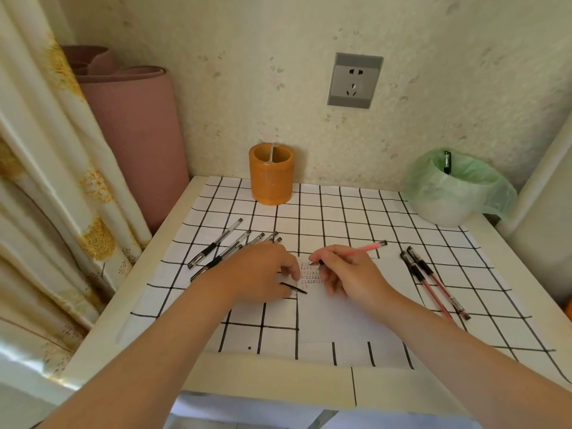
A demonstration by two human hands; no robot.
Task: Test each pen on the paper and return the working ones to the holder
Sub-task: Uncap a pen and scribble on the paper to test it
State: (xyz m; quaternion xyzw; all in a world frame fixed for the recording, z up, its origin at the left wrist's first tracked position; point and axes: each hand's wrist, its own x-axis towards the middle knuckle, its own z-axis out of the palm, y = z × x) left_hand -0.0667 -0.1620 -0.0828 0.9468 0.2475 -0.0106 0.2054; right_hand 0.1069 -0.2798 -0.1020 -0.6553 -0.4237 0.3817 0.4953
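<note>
Right hand [349,274] gripping red pen [362,249], tip on paper [340,320] at centre, left hand [263,270] relaxed, resting on paper's left edge, black pens [213,245] left, two spare red pens [433,277] right, holder [271,178] far centre.

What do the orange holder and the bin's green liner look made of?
Orange holder: probably glossy plastic or resin, going by the sheen on its wall; lacquered bamboo is possible. Green liner: thin translucent plastic film, crinkled and draped over the bin rim.
</note>
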